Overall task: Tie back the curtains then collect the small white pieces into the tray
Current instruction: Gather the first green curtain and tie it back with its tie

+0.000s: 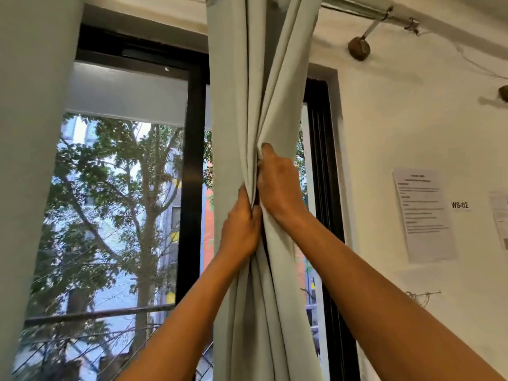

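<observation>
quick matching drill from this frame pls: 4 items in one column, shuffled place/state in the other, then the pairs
Items:
1. left hand
2. right hand
3. curtain rod
4. printed sheet

Place/state:
A. stuck on the white wall, right of the window
B. runs along the top right, on a wall bracket
C. grips the gathered curtain, the higher hand
D. grips the gathered curtain, the lower hand

Pairs: 1-D, 2-C, 3-B, 4-A
</observation>
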